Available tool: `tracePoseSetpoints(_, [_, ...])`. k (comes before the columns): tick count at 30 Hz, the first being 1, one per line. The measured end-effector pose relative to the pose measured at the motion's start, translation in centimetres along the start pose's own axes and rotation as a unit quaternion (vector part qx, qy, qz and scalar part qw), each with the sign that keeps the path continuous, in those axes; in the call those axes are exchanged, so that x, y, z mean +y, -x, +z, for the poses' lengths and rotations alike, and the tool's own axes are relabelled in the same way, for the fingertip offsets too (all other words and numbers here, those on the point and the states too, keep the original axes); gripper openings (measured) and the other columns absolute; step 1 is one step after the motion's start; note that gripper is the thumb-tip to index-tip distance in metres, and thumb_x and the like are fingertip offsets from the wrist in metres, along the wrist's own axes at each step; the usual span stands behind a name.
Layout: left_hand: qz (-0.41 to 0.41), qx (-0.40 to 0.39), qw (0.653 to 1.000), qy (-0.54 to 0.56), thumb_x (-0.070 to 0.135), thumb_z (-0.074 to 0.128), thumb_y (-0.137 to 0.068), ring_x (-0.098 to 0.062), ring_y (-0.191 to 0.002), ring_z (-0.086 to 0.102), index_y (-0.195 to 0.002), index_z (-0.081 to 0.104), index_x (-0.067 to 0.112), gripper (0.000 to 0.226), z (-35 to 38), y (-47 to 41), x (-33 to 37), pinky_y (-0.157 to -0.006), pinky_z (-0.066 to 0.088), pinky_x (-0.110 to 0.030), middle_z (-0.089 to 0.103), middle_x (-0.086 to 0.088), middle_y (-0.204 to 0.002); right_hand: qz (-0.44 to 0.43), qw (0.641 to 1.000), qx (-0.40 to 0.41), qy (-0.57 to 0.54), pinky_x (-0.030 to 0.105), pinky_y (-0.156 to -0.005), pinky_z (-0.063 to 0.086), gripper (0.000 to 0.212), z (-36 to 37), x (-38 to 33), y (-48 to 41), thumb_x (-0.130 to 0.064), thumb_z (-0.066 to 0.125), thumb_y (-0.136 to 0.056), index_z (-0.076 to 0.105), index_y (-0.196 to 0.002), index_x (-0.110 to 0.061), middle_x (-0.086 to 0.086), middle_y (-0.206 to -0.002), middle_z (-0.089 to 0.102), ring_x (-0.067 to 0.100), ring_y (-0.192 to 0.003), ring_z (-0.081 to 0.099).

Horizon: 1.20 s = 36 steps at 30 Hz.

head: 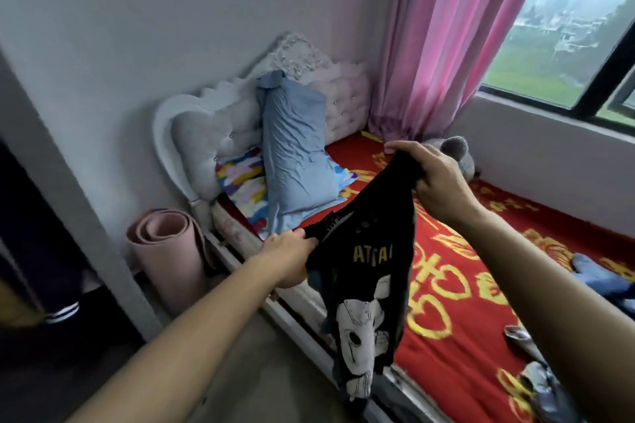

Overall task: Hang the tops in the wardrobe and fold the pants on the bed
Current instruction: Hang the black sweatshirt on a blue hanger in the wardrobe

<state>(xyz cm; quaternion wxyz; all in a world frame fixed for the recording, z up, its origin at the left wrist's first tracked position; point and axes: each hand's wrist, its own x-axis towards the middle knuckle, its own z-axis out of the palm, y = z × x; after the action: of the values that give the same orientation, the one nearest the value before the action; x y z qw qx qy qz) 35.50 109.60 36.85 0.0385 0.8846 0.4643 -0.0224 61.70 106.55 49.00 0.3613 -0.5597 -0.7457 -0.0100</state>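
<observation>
Dangling at frame centre above the bed's (464, 319) near edge, the black top (371, 271) stretches between both hands: the left hand's (292, 261) fingers (298, 236) curl tight on one end, and the right hand (439, 182) clutches the other, higher up.

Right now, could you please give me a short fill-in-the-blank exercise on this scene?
The garment gripped by the left hand and right hand is mostly ____.
The bed cover is ____ with yellow patterns.
The rolled mat stands on the ____.
The curtain is ____.
Missing words: black, red, floor, pink.
</observation>
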Motion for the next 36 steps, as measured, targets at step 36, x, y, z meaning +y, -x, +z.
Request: tracePoseSetpoints(36, [-0.498,0.610,0.540,0.297,-0.006,0.064,-0.084,0.002,-0.098,0.061,-0.099,0.069,0.035,0.044,-10.2,49.7,-24.5,-0.095,0.051,-0.024,0.068,0.015,-0.102,-0.220,0.830,-0.462,-0.222,0.030,-0.083,0.052,0.021,28.1,-46.3,-4.0,-0.025,0.063,-0.095,0.061,-0.116,-0.021,0.000,-0.110,0.063,0.015,-0.100,0.061])
